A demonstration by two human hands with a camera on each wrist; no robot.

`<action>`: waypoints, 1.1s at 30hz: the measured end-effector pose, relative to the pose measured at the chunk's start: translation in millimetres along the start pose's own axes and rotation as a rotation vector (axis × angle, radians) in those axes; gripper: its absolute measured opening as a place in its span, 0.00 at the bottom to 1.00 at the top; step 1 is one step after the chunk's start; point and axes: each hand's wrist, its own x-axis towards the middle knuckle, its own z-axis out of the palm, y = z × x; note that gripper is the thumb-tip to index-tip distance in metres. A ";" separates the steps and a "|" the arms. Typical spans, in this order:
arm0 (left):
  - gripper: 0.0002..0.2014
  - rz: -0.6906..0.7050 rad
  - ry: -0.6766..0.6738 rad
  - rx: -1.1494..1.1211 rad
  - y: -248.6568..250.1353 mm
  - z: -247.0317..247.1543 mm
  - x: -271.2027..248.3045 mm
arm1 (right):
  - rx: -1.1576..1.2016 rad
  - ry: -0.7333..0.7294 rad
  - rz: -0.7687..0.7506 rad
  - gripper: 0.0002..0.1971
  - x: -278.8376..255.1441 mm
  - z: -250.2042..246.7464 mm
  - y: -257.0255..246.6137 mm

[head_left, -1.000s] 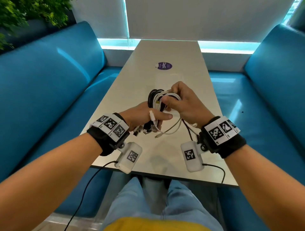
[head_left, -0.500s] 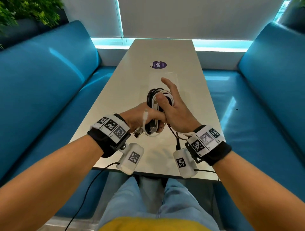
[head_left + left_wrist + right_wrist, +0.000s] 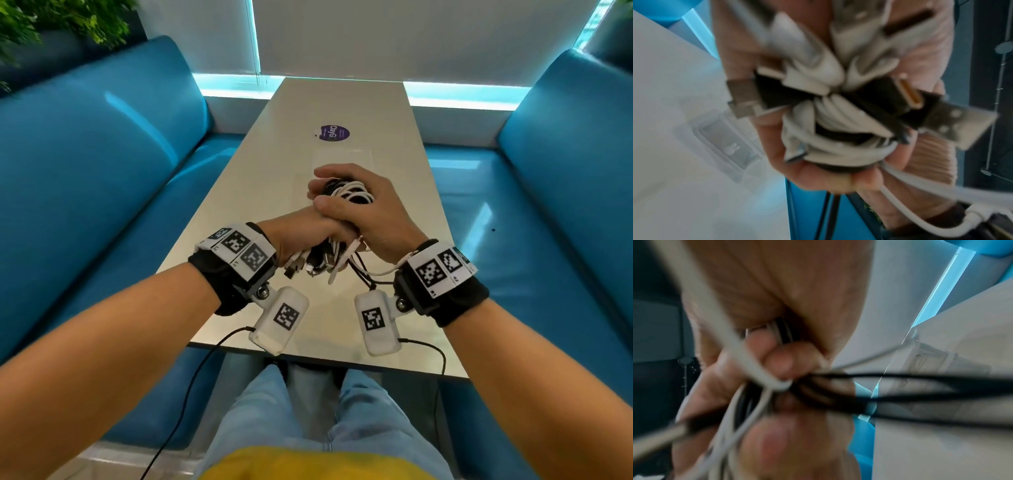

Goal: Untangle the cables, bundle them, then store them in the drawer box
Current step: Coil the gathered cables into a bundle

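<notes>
I see both hands clasped round the cables (image 3: 346,195), a coil of white and black cord held up over the table (image 3: 239,192). My left hand (image 3: 305,233) grips the lower part, where the plugs (image 3: 308,263) hang out below; my right hand (image 3: 363,205) is curled over the top. The clear drawer box (image 3: 725,142) lies on the table just beyond them.

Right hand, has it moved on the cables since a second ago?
Yes. The right hand has closed over the cables, nearer the purple sticker.
</notes>
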 end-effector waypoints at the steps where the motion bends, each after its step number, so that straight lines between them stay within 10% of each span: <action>1: 0.07 -0.022 -0.032 0.008 0.3 -2.8 -0.1 | 0.027 -0.029 -0.017 0.20 0.9 0.1 -2.0; 6: 0.04 -0.086 -0.157 0.056 -5.5 -8.7 -2.0 | 0.111 -0.079 -0.020 0.04 2.2 6.8 -3.7; 19: 0.04 -0.159 -0.215 0.128 -15.5 -3.0 -0.3 | 0.177 0.240 0.039 0.15 1.8 30.5 -1.4; 26: 0.23 0.053 -0.091 0.013 -18.8 0.4 -1.8 | 0.033 0.279 -0.028 0.17 6.9 27.5 -6.8; 33: 0.18 0.354 -0.012 0.051 -11.4 2.9 -8.9 | 0.088 0.294 -0.042 0.16 5.1 24.5 -11.9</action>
